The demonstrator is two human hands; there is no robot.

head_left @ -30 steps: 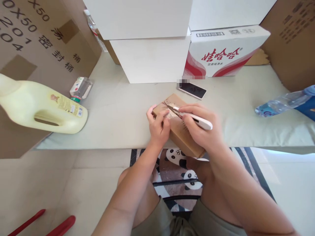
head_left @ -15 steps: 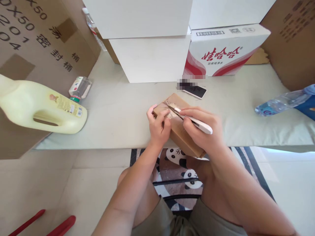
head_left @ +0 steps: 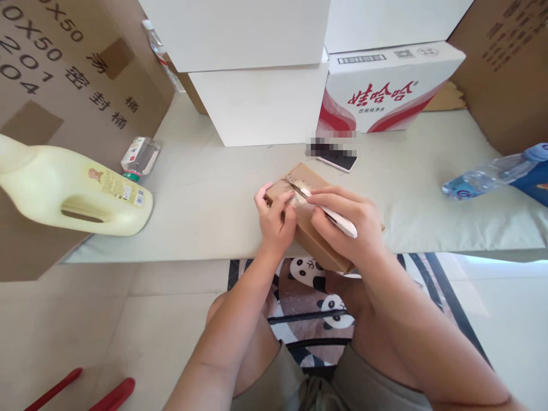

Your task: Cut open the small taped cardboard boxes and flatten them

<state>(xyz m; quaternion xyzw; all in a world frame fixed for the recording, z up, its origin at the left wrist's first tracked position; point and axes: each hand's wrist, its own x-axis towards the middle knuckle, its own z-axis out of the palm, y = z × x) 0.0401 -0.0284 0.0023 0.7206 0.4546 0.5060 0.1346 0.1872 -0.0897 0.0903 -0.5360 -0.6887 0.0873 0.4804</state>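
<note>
A small brown cardboard box point(head_left: 317, 242) lies at a slant on the cloth-covered surface, its near corner at the front edge. My left hand point(head_left: 276, 220) grips its left end, fingers curled over the top. In my right hand point(head_left: 349, 220) is a white-handled utility knife point(head_left: 342, 222), held like a pen. Its dark, narrow blade points up and left, along a pale, torn-looking patch point(head_left: 302, 194) on the box top, close to my left fingertips. I cannot tell how deep the tip sits.
Behind the box lies a phone point(head_left: 338, 160), partly blurred out. White cartons point(head_left: 261, 105) and a red-and-white water carton point(head_left: 385, 91) stand at the back. Left are a pale yellow jug point(head_left: 115, 211) and a small clear bottle point(head_left: 141, 157); right, a plastic water bottle point(head_left: 483, 177).
My right hand and the utility knife have shifted slightly left along the box top. My left hand keeps its grip, and the box has stayed nearly in place.
</note>
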